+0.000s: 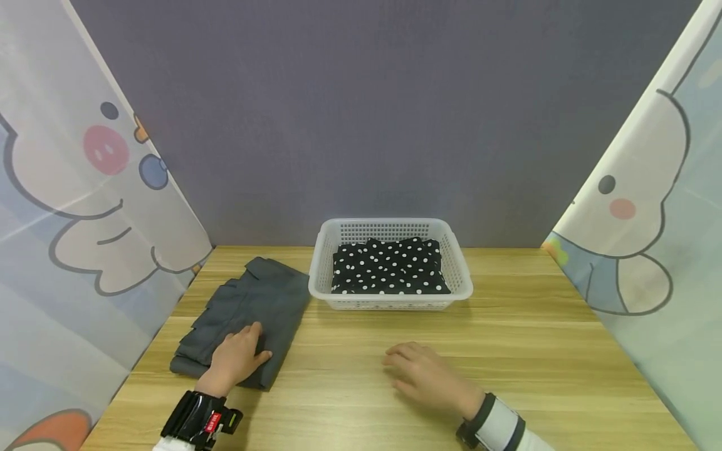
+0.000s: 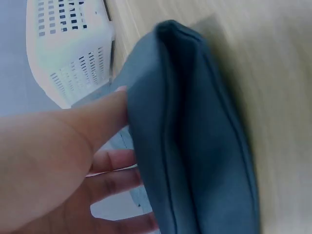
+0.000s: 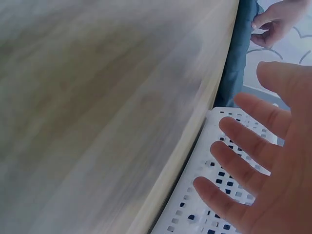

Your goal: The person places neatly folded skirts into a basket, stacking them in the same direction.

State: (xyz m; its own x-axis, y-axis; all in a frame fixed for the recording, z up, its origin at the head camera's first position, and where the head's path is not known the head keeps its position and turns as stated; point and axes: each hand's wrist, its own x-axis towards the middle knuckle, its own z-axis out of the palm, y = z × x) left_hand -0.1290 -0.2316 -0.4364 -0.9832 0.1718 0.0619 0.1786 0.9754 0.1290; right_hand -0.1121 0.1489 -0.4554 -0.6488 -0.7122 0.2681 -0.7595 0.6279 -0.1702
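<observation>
A folded dark grey garment (image 1: 282, 307), perhaps trousers, lies on the left of the table. My left hand (image 1: 235, 358) rests on its near part, thumb spread from the fingers. Up close in the left wrist view, the thumb and fingertips touch the grey cloth (image 2: 165, 122), whose folded layers stand slightly apart. My right hand (image 1: 425, 379) hovers low at the table's middle right, holding nothing, and its fingers (image 3: 248, 124) are spread and relaxed in the right wrist view. Beyond the hands, a white plastic basket (image 1: 389, 302) contains folded black cloth with white dots (image 1: 389, 269).
The wooden table (image 1: 530, 326) runs back to a grey panel (image 1: 366, 113). Cartoon-printed sheets flank it, one on the left (image 1: 68, 263) and one on the right (image 1: 632, 250). The basket stands near the table's back edge, close to the grey garment's far right corner.
</observation>
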